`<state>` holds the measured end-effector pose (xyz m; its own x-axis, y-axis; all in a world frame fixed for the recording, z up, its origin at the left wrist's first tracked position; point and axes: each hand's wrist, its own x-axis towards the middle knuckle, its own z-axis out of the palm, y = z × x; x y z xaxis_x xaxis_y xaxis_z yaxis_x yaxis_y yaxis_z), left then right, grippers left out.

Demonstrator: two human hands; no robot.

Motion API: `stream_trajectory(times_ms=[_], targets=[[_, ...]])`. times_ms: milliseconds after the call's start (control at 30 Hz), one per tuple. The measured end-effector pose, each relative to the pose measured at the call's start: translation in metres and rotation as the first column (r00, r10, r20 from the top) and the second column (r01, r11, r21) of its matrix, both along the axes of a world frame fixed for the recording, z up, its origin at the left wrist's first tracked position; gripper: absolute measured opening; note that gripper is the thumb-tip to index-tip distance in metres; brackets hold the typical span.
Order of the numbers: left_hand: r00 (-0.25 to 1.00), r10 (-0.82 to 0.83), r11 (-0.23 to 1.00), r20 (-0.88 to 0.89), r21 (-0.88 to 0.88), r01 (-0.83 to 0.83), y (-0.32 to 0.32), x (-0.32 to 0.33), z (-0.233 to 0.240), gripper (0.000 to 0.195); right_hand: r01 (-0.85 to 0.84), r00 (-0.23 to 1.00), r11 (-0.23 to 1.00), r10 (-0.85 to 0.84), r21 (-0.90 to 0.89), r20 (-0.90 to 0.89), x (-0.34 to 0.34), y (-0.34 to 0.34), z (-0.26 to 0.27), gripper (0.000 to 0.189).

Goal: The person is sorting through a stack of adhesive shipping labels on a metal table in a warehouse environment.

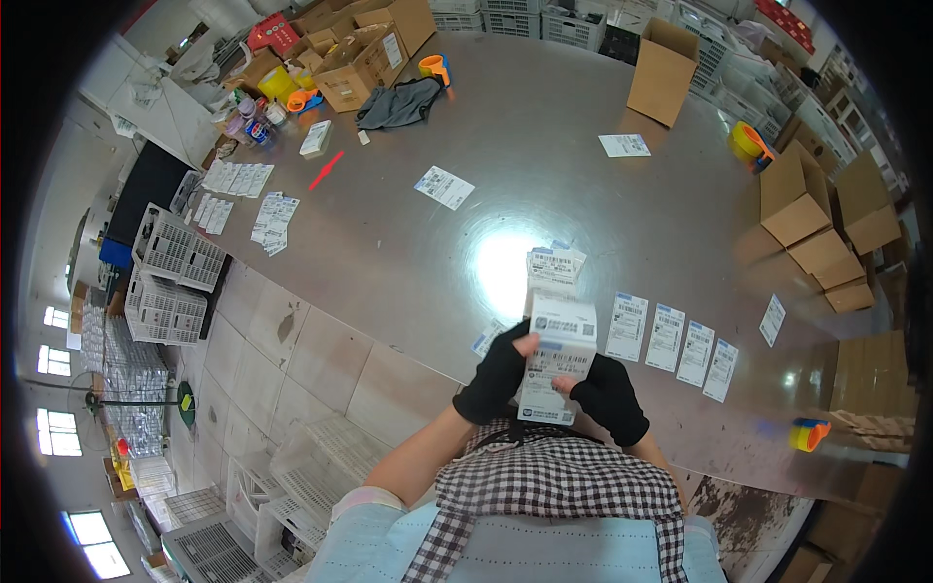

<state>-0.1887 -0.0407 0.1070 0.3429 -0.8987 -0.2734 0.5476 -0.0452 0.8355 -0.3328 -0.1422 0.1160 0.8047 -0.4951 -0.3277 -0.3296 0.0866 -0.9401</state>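
Observation:
Both my hands wear black fingerless gloves and hold a folded stack of printed shipping labels (560, 364) in front of my apron. My left hand (503, 372) grips its left edge, the thumb lying on the face. On the right side, my right hand (609, 393) has its thumb pressed on the lower part. Just beyond lies an overlapping pile of labels (555, 266) on the metal table (379, 240). Another label (488, 339) is partly covered by my left hand. Several labels (627, 326) form a slanting row to the right of my hands.
Single labels (444, 187) and grouped labels (273, 222) lie farther off. Tape dispensers (809, 435) rest near the edges. Open cardboard boxes (794, 193) stand right, a carton (663, 73) at the back. A grey cloth (399, 104) lies far left. White plastic crates (178, 248) stand beside the table.

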Motion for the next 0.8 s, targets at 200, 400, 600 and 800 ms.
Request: stream_trajectory(times_ms=[200,400,600,800], targets=[[0.993,0.025,0.999,0.118,0.04,-0.03,0.0,0.015,0.002,0.045,-0.099,0.991,0.963,0.074,-0.249,-0.109,-0.004,0.002,0.001,0.031],[0.923,0.077,0.983,-0.377,-0.129,-0.134,0.0,0.021,0.007,0.04,-0.129,0.989,0.718,0.139,-0.684,-0.041,-0.007,-0.004,-0.009,0.032],[0.996,-0.006,0.992,0.091,0.126,-0.006,-0.004,0.016,0.004,0.045,0.209,0.947,0.748,0.005,-0.63,0.321,0.004,0.003,0.019,0.039],[0.99,0.083,0.988,-0.111,-0.12,-0.097,-0.014,0.022,-0.026,0.049,0.023,0.942,0.69,0.228,-0.723,0.248,-0.009,0.0,0.018,0.034]])
